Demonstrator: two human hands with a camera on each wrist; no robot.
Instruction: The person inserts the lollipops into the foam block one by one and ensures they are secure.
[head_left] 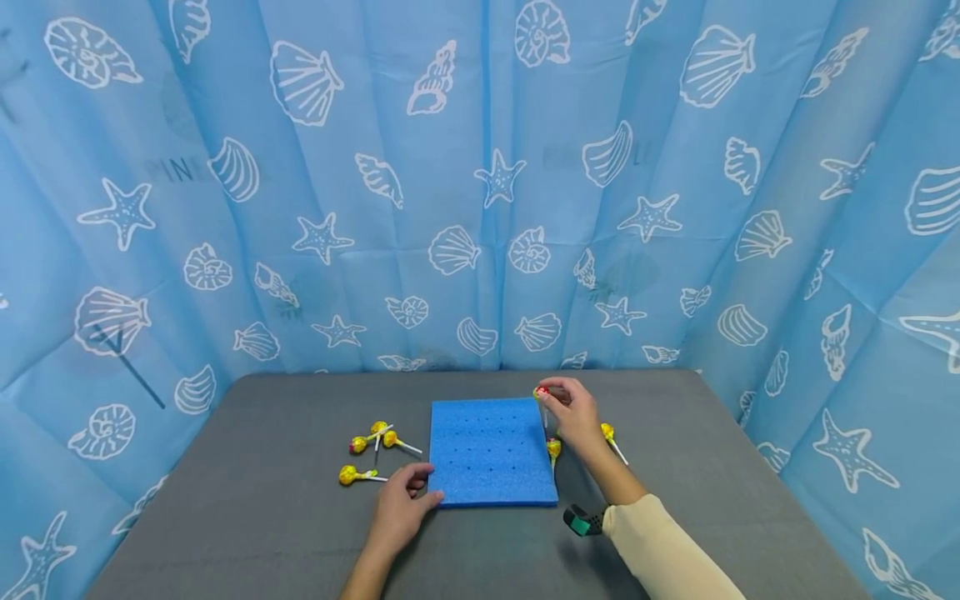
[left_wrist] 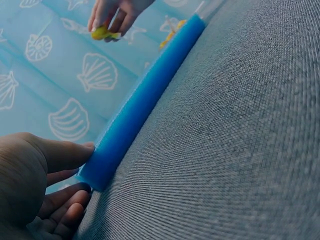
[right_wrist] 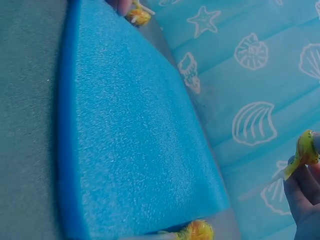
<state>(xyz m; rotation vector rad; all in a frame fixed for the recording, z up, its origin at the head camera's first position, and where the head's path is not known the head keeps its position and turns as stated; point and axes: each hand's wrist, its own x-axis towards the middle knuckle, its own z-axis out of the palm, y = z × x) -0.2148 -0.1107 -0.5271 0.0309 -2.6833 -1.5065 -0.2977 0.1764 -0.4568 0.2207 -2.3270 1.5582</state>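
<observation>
The lollipop (head_left: 539, 392) is pinched by its wrapped head in your right hand (head_left: 576, 419), up at the far right corner of the blue foam block (head_left: 491, 483), its stick pointing downward. Your fingertips are closed on it, and in the left wrist view it hangs apart from the foam. Your left hand (head_left: 400, 510) holds the block near its left corner on your side, thumb against the top edge and fingers below, which seems to keep it steady on the tabletop (head_left: 285, 500).

By the look of it, you are at the very start: rows of small holes (head_left: 487, 432) dot the block's top, and you have no lollipop standing in any of them. Everything but the one you hold lies loose. Four lollipops (head_left: 347, 475) lie to the left of the block, some sticks crossing; a fifth lollipop (head_left: 553, 448) lies right beside the block's right edge, and a sixth lollipop (head_left: 608, 432) rests farther out, past your right forearm. If the holes are meant for the sticks, all seven remain for you to place.
</observation>
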